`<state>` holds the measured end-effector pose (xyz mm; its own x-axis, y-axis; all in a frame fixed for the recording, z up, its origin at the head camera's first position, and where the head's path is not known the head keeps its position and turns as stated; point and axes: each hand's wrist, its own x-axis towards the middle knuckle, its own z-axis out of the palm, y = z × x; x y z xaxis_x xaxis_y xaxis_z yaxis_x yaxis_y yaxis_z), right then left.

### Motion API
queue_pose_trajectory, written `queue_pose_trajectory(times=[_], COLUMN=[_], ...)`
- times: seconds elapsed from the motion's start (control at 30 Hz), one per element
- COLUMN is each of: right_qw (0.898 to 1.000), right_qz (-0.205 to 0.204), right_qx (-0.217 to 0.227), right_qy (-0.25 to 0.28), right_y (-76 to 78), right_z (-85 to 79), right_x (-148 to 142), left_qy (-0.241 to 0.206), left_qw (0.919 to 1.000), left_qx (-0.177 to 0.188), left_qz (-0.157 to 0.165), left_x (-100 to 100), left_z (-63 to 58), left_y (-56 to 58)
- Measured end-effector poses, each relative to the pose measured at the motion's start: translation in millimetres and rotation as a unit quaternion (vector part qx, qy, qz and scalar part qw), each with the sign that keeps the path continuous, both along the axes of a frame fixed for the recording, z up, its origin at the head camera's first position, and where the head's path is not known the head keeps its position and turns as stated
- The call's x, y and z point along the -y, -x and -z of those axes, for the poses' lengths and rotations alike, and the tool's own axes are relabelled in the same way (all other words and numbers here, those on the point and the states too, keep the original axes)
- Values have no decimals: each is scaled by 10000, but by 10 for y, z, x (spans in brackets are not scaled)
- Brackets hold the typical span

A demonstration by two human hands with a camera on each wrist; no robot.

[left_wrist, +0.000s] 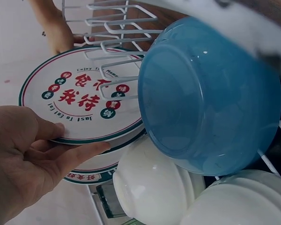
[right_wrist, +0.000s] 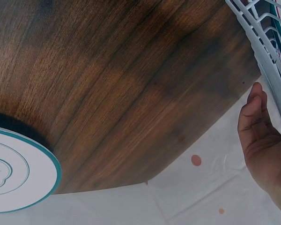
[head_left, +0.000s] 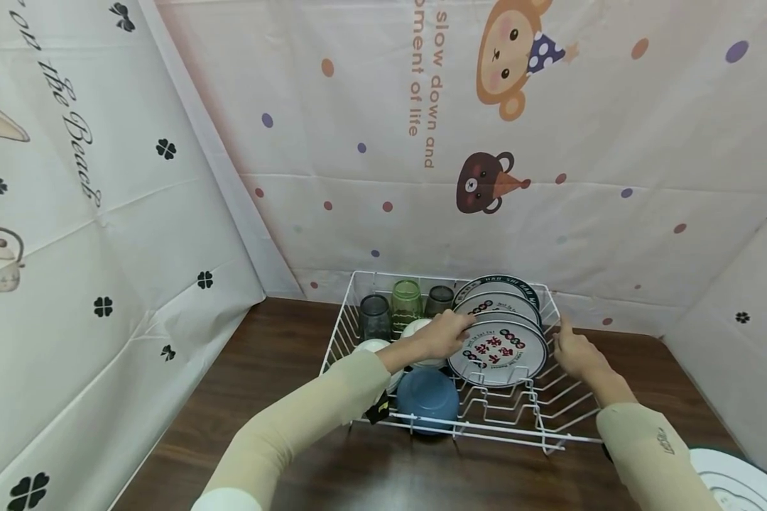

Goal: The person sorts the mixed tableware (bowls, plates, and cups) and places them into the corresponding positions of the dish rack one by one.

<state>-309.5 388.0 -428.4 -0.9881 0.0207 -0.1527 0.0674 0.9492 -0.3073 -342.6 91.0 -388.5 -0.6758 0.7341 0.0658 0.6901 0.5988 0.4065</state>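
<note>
In the head view, my left hand [head_left: 444,335] is at the upper left edge of the front white plate [head_left: 497,355], which stands in a white wire dish rack [head_left: 505,429]. The left wrist view shows the thumb on the printed face of that plate [left_wrist: 72,103] and the fingers behind its rim, pinching it. More plates [head_left: 495,304] stand behind it. At the rack's right side, my right hand [head_left: 578,355] holds the side rim, fingers [right_wrist: 253,117] outside the wires; the rack partly hides its thumb.
Left of the plates are a blue bowl [head_left: 428,397], white bowls [left_wrist: 150,183], and dark [head_left: 375,319] and green glasses [head_left: 406,305]. Another white plate [head_left: 741,482] lies on the brown table [head_left: 230,397] at lower right. Printed white sheets [head_left: 371,106] stand behind and beside the table.
</note>
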Motion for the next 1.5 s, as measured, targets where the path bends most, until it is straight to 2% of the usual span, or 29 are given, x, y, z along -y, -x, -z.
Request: queue_pose_trajectory(times=[0.3,0.6,0.73,0.83,0.93,1.0,1.07,1.17,1.23,1.3,1.37,1.4,1.5], right_qw=[9999,9998,9997,9995,9993,9994,9994,9994,9994,9995,9996,9996,9992], right_qz=[86,194,223,258,256,240,212,204,210,244,237,227,169], right_qx=[-51,-50,-90,-177,-252,-265,-273,-295,-257,-171,-101,-111,-148], right_qy=[37,5,-9,-44,-48,-33,-42,-17,17,66,100,110,326], right_y=[-8,-20,-44,-79,-105,-114,-110,-80,-47,-14,9,13,7], right_z=[2,-22,-16,-11,-5,-1,5,6,2,-10,-22,-34,-68], right_x=[35,42,-15,-72,-121,-137,-147,-143,-138,-133,-138,-142,-171], left_qy=[228,5,-288,-881,-1427,-1672,-1704,-1579,-1359,-1134,-993,-1050,-1367], left_qw=[9996,10000,9995,9960,9895,9846,9813,9761,9706,9629,9543,9504,9427], left_qx=[-87,90,80,37,-226,-331,-412,-497,-711,-1050,-1331,-1356,-1126], left_qz=[108,42,134,145,-81,-381,-799,-1409,-1857,-2212,-2486,-2596,-2828], left_x=[7,73,120,199,381,575,815,1203,1427,1598,1699,1723,1724], left_z=[-26,-115,-222,-353,-495,-553,-559,-415,-217,38,293,403,631], left_y=[28,12,-4,-8,20,67,130,221,246,242,218,204,182])
